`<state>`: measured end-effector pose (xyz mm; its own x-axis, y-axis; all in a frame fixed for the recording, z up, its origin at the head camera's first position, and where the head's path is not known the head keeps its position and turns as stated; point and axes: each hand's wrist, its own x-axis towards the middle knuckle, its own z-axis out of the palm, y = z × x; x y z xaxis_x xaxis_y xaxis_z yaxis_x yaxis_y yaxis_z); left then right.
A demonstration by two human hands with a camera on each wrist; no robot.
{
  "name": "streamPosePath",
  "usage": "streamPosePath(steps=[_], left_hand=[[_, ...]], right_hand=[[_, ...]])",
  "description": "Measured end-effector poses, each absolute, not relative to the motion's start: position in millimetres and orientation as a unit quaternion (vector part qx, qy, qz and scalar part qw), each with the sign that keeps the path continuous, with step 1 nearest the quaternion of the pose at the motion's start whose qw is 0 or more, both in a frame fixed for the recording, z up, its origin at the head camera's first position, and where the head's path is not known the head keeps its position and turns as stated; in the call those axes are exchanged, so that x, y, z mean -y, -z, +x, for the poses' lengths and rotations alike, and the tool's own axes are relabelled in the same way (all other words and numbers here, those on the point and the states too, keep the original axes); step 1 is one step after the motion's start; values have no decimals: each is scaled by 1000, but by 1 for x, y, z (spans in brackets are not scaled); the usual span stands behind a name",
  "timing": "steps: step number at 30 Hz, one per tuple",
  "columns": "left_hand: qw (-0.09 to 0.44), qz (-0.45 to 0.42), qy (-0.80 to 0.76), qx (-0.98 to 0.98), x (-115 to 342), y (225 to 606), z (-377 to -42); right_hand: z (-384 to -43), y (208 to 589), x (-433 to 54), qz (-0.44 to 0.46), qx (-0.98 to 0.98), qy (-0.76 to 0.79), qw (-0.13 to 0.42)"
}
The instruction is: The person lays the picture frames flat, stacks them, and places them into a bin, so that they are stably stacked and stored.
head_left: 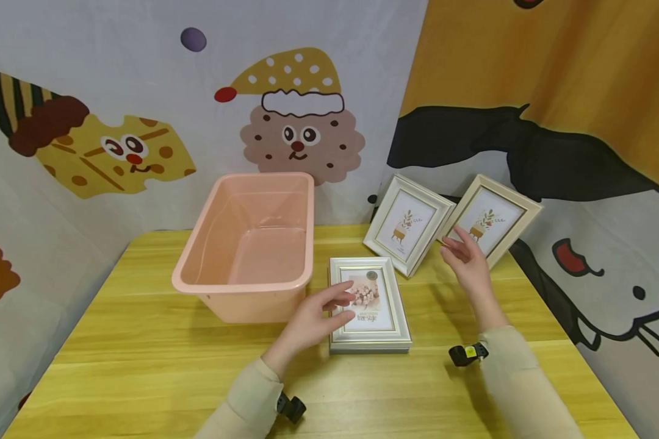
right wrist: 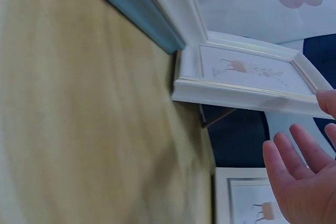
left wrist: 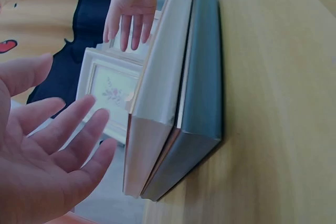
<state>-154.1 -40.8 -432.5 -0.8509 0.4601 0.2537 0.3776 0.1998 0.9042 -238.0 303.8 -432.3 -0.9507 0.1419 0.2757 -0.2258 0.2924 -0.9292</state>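
Two picture frames lie stacked flat on the table: a white picture frame (head_left: 403, 317) with a flower print on top, a blue-grey picture frame (left wrist: 202, 77) beneath. My left hand (head_left: 313, 320) hovers over the stack's left side, fingers apart and holding nothing. Behind the stack a white standing frame (head_left: 409, 225) with a plant print leans back on its stand. A cream standing frame (head_left: 513, 198) is to its right, its lower edge overlapped by my right hand (head_left: 469, 268). That hand is in the air before the two standing frames, its fingers relaxed and free of any object.
A pink plastic tub (head_left: 241, 288) stands on the wooden table (head_left: 143, 366), left of the stacked frames. A cartoon-printed cloth (head_left: 159, 36) hangs behind the table's back edge and along its sides.
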Motion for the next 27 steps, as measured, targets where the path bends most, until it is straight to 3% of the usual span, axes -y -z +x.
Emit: streamPosePath(steps=[7, 18, 27], left_hand=[[71, 284, -562, -774, 42, 430, -157], [70, 283, -583, -758, 37, 431, -161], [71, 292, -615, -729, 28, 436, -164]], right_hand=[[-248, 418, -302, 17, 806, -565, 177], [-250, 385, -284, 35, 784, -591, 187], [-278, 404, -280, 9, 800, -556, 226]])
